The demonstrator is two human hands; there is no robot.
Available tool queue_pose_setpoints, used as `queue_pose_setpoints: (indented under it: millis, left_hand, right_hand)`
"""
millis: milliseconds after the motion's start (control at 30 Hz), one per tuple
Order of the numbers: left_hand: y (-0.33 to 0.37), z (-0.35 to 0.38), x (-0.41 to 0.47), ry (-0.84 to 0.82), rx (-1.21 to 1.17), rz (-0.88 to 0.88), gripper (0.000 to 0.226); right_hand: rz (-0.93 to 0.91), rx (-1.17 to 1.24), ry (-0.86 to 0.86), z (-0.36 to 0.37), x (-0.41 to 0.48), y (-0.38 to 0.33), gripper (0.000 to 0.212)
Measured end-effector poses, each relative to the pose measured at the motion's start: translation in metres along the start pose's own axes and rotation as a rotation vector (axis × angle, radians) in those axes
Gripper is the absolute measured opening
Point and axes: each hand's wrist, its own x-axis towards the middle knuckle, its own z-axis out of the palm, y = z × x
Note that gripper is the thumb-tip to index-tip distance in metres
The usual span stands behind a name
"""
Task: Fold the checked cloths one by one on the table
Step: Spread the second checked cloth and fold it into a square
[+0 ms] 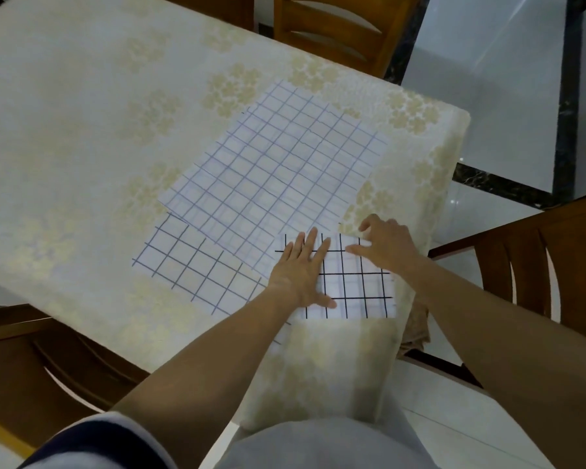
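1. Folded cloth (pixel 359 286): left part under left hand (pixel 300 275), top right corner under right hand (pixel 384 247).
2. Right hand's hold on that cloth: pinching or only pressing, not to be told.
3. Lower cloth (pixel 190 262): far side tucked beneath large cloth (pixel 274 170), near right corner behind the left forearm.
4. Table (pixel 82 130): cut off at the top and left edges.
5. Far chair (pixel 318 66), left chair (pixel 48 360), right chair (pixel 572 238): each cut by the frame or hidden by the table.
6. Brown thing (pixel 418 330) below the table's right corner: mostly hidden by the table's edge, unidentifiable.
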Motion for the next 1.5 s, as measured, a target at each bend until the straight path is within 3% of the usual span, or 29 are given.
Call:
queue_pose_setpoints:
  millis: [67,133,300,400,500,733,1233,1367,1500]
  left_hand:
    - [0.001,0.0,0.0,0.005,0.012,-0.005,0.14]
    - [0.0,0.0,0.001,-0.001,0.015,-0.005,0.146]
    - [-0.001,0.001,0.003,0.012,-0.059,-0.002,0.155]
    - [0.001,0.0,0.003,-0.002,-0.041,-0.021,0.158]
    - [0.006,-0.004,0.005,-0.04,-0.015,-0.055,0.16]
    - [0.016,-0.009,0.009,-0.124,0.017,-0.144,0.165]
    - [0.019,-0.009,0.008,-0.106,-0.019,-0.147,0.166]
    - [0.011,-0.018,-0.004,0.004,-0.234,-0.048,0.148]
    - [-0.015,-0.026,-0.028,0.213,-0.599,0.008,0.079]
  right_hand:
    - [0.064,-0.04,-0.157,-0.012,0.007,0.001,0.064]
    - [0.07,0.113,-0.292,-0.02,0.005,0.005,0.06]
    - [0.276,0.797,-0.181,-0.026,-0.027,0.012,0.032]
    - [0.346,0.681,-0.21,-0.007,-0.056,0.011,0.03]
    - [0.326,0.65,-0.051,0.005,-0.07,0.009,0.04]
    - [0.114,0.368,0.147,-0.01,-0.082,-0.023,0.046]
    - [-0.019,0.215,0.135,-0.011,-0.089,-0.061,0.029]
    - [-0.036,0.137,0.114,-0.012,-0.089,-0.066,0.043]
    - [-0.046,0.083,0.135,-0.009,-0.092,-0.08,0.039]
